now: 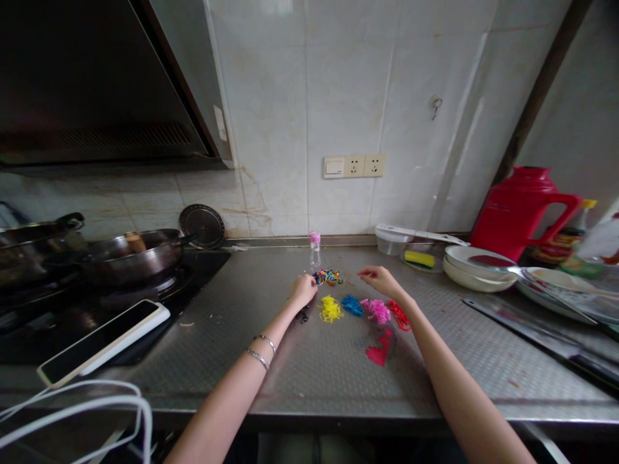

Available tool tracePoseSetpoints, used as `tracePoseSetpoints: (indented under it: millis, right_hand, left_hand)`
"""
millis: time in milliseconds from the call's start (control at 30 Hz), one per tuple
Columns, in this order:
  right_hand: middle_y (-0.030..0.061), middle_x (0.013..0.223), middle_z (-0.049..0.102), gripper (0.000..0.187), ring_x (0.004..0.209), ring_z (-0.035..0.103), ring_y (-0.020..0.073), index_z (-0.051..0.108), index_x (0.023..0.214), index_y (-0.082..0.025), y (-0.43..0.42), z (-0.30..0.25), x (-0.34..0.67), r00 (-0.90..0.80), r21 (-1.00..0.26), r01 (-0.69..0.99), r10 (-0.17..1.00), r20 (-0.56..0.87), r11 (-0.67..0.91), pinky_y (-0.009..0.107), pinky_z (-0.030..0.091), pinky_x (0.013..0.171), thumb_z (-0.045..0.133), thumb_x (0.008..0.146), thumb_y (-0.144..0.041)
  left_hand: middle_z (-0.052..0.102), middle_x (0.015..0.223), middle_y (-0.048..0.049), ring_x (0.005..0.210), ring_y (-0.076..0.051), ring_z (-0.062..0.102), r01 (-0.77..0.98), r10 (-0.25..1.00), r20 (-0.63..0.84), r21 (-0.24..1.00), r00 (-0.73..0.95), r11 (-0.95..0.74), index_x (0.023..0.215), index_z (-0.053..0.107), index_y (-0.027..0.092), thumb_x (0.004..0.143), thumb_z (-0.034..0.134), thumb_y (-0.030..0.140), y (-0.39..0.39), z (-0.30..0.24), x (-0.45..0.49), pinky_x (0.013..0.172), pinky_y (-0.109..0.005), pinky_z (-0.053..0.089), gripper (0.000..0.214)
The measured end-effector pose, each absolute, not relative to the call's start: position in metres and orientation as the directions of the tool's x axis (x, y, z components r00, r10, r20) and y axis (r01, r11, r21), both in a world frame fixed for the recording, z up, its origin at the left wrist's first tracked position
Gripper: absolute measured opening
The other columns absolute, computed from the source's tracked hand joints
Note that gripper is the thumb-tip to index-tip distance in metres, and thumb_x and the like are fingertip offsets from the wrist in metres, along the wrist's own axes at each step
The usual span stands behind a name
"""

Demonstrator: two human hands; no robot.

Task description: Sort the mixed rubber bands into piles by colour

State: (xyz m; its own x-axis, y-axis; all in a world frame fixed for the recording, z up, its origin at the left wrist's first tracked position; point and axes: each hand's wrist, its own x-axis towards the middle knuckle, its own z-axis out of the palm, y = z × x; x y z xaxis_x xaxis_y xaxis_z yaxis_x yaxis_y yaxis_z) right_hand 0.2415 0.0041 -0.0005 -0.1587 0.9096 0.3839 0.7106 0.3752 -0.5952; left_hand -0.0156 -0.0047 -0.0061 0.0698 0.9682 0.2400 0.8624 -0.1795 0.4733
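Observation:
My left hand (pixel 304 290) has its fingers closed at the left edge of a mixed pile of small coloured rubber bands (pixel 329 277); whatever is between the fingertips is hidden. To the right of that pile, my right hand (pixel 381 282) hovers with fingers loosely stretched and no visible object in them. Nearer me lie sorted heaps: black bands (pixel 303 314) partly behind my left wrist, yellow bands (pixel 331 309), blue bands (pixel 352 305), pink bands (pixel 376 310) and red bands (pixel 398 315) beside my right wrist. A small clear bottle (pixel 315 252) with a pink cap stands behind the mixed pile.
A torn red scrap (pixel 379 349) lies on the metal counter (pixel 329 386). Pans (pixel 130 258) sit on the stove at left, with a white-edged phone-like device (pixel 104 341) and white cable (pixel 120 403) nearer. Stacked bowls (pixel 478 277), a knife (pixel 532 335) and a red jug (pixel 517 212) occupy the right.

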Motion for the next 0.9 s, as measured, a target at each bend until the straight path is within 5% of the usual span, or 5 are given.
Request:
tracePoseSetpoints:
  millis: [367, 633, 900]
  right_hand:
    - [0.0053, 0.074, 0.067, 0.028, 0.064, 0.057, 0.0147, 0.067, 0.087, -0.014, 0.003, 0.003, 0.246, -0.127, -0.599, 0.704, 0.898, 0.422, 0.381, 0.024, 0.043, 0.062, 0.049, 0.07, -0.027]
    - [0.0051, 0.076, 0.067, 0.028, 0.067, 0.058, 0.0152, 0.066, 0.088, -0.016, -0.001, 0.009, 0.247, -0.043, -0.63, 0.677, 0.874, 0.484, 0.381, 0.024, 0.043, 0.062, 0.046, 0.07, -0.026]
    - [0.0059, 0.074, 0.067, 0.028, 0.068, 0.058, 0.0158, 0.065, 0.087, -0.015, -0.003, 0.012, 0.246, 0.016, -0.654, 0.647, 0.85, 0.526, 0.392, 0.026, 0.044, 0.065, 0.045, 0.072, -0.027]
  left_hand:
    - [0.067, 0.082, -0.0095, 0.079, -0.02, 0.06, 0.912, 0.963, 0.204, 0.332, 0.178, -0.24, 0.074, 0.069, 0.019, 0.073, 0.054, 0.02, 0.0, 0.007, -0.009, 0.073, -0.03, 0.043, 0.015]
    - [0.067, 0.076, -0.0074, 0.068, -0.016, 0.058, 0.774, 0.892, 0.307, 0.451, 0.333, -0.444, 0.079, 0.069, 0.016, 0.072, 0.053, 0.025, -0.005, 0.015, 0.029, 0.066, -0.025, 0.042, 0.02]
    - [0.068, 0.08, -0.0075, 0.076, -0.018, 0.06, 0.737, 0.831, 0.257, 0.385, 0.493, -0.556, 0.081, 0.069, 0.02, 0.073, 0.053, 0.027, -0.032, 0.013, 0.085, 0.068, -0.025, 0.043, 0.02]
